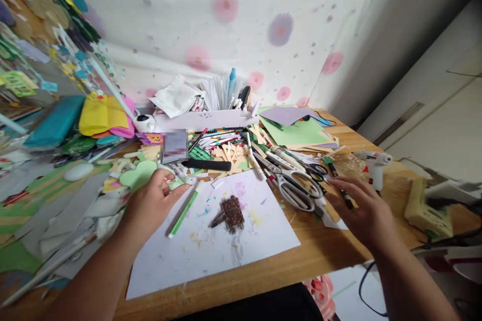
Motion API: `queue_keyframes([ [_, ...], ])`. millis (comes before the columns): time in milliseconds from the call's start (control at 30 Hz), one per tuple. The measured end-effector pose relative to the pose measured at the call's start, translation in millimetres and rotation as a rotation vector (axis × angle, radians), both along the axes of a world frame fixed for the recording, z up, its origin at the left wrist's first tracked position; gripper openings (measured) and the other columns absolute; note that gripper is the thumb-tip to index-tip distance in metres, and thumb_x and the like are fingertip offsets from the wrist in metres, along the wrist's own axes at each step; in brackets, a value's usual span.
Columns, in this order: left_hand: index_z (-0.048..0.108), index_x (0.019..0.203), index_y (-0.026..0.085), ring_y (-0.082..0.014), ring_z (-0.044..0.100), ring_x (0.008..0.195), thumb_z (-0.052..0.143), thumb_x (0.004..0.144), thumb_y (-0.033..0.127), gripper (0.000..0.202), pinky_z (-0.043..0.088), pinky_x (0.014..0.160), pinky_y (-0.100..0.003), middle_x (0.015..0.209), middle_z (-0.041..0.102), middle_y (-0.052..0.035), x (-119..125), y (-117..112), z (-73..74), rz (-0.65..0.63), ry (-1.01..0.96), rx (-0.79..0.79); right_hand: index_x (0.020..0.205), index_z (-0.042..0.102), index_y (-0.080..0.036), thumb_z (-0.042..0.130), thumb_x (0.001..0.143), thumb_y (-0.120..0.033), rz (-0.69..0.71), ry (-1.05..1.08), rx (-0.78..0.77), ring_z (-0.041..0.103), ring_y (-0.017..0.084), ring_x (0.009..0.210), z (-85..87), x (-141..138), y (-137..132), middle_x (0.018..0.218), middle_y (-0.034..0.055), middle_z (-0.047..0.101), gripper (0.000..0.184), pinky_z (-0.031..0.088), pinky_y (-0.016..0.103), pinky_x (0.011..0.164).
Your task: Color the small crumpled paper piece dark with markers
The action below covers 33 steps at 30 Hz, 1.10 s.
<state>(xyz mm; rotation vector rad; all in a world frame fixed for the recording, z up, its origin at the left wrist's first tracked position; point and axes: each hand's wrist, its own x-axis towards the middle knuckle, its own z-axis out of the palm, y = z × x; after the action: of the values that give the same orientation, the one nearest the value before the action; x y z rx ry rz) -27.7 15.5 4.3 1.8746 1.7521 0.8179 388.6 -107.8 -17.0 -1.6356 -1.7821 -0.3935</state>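
Observation:
A white sheet of paper [271, 238] lies at the table's front, marked with coloured smudges. On it sits a dark brown, rough-textured piece [232, 214], roughly square with a narrow part sticking out at its left. A green marker [184, 213] lies slanted on the paper's left side. My left hand [152, 203] hovers beside the marker's upper end, thumb stretched out and fingers loosely curled, with no held thing visible. At the right, my right hand [367, 213] reaches over the table with fingers extended, close to black-handled scissors [315, 170]. Grey-handled scissors [295, 190] lie nearer the paper.
A white box [203, 120] of pens and clear sticks stands at the back. Paper scraps and a green cloud shape [138, 174] crowd the left. A glue gun [376, 165] stands at the right. Green paper [295, 133] lies at the back right.

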Motion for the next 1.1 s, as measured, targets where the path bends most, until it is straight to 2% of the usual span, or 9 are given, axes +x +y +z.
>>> queue_keyframes([
  [33,0.053,0.084,0.024,-0.0158,0.046,0.062,0.067,0.07,0.047,0.031,0.031,0.056,-0.025,0.065,0.046,0.0048,3.4,-6.8,3.1,-0.004,0.042,0.048,0.101,0.065,-0.022,0.061,0.086,-0.027,0.099,0.04,-0.012,0.065,0.027,0.093,4.5,-15.5,1.0,0.102,0.0105,0.068,0.017,0.052,0.042,0.081],
  [133,0.058,0.08,0.022,-0.0174,0.053,0.079,0.061,0.079,0.033,0.011,0.04,0.07,-0.026,0.083,0.054,0.0001,18.2,-30.2,9.5,-0.464,0.223,0.121,0.1,0.064,-0.023,0.063,0.082,-0.015,0.294,0.117,0.013,0.064,0.024,0.087,11.4,-58.2,3.3,0.095,0.008,0.067,0.02,0.052,0.038,0.075],
  [200,0.06,0.082,0.023,-0.0192,0.055,0.085,0.061,0.078,0.024,0.005,0.042,0.074,-0.029,0.089,0.055,-0.0016,28.0,-43.4,8.8,-0.589,0.323,0.1,0.1,0.063,-0.024,0.062,0.081,-0.012,0.367,0.176,0.007,0.064,0.023,0.085,9.0,-77.9,4.7,0.092,0.0075,0.067,0.022,0.052,0.037,0.072],
  [367,0.059,0.086,0.021,-0.0224,0.053,0.091,0.059,0.077,0.015,0.011,0.044,0.078,-0.035,0.095,0.055,-0.0049,38.9,-54.6,-2.4,-0.6,0.524,0.176,0.097,0.064,-0.023,0.06,0.08,-0.01,0.393,0.228,0.001,0.064,0.024,0.083,-7.7,-94.0,7.2,0.089,0.0073,0.066,0.022,0.052,0.039,0.07],
  [533,0.058,0.076,0.019,-0.0223,0.053,0.088,0.05,0.081,0.011,0.013,0.043,0.076,-0.036,0.091,0.057,-0.0062,41.5,-52.9,-2.3,-0.651,0.551,0.225,0.096,0.063,-0.023,0.06,0.081,-0.01,0.374,0.272,-0.012,0.064,0.024,0.083,-13.7,-91.4,7.0,0.088,0.0072,0.065,0.02,0.051,0.039,0.07],
  [633,0.058,0.078,0.018,-0.0219,0.053,0.089,0.048,0.082,0.011,0.013,0.042,0.078,-0.036,0.093,0.058,-0.0064,46.2,-51.4,12.3,-0.674,0.522,0.249,0.096,0.062,-0.023,0.06,0.081,-0.009,0.378,0.303,-0.006,0.064,0.023,0.083,-13.3,-90.7,6.7,0.087,0.0067,0.065,0.02,0.052,0.037,0.069],
  [767,0.056,0.073,0.019,-0.0218,0.053,0.088,0.05,0.08,0.014,0.01,0.039,0.079,-0.036,0.089,0.059,-0.0046,57.3,-47.0,48.0,-0.74,0.508,0.257,0.095,0.063,-0.023,0.061,0.081,-0.009,0.39,0.344,-0.004,0.064,0.022,0.081,-13.1,-90.0,5.4,0.086,0.0061,0.065,0.019,0.051,0.036,0.068],
  [900,0.051,0.065,0.02,-0.0189,0.053,0.075,0.048,0.075,0.014,0.012,0.035,0.067,-0.031,0.073,0.058,-0.0009,70.1,-40.2,76.2,-0.822,0.563,0.054,0.093,0.063,-0.023,0.06,0.082,-0.01,0.385,0.392,-0.033,0.064,0.021,0.081,-13.4,-88.2,3.1,0.086,0.0061,0.065,0.017,0.05,0.035,0.068],
  [1100,0.051,0.059,0.021,-0.0149,0.051,0.058,0.051,0.066,0.014,0.01,0.029,0.052,-0.025,0.061,0.059,0.0021,101.7,-19.4,67.7,-0.851,0.49,-0.191,0.092,0.064,-0.022,0.061,0.082,-0.01,0.39,0.429,-0.062,0.064,0.021,0.083,-13.9,-88.1,4.6,0.086,0.0058,0.065,0.016,0.05,0.033,0.071],
])
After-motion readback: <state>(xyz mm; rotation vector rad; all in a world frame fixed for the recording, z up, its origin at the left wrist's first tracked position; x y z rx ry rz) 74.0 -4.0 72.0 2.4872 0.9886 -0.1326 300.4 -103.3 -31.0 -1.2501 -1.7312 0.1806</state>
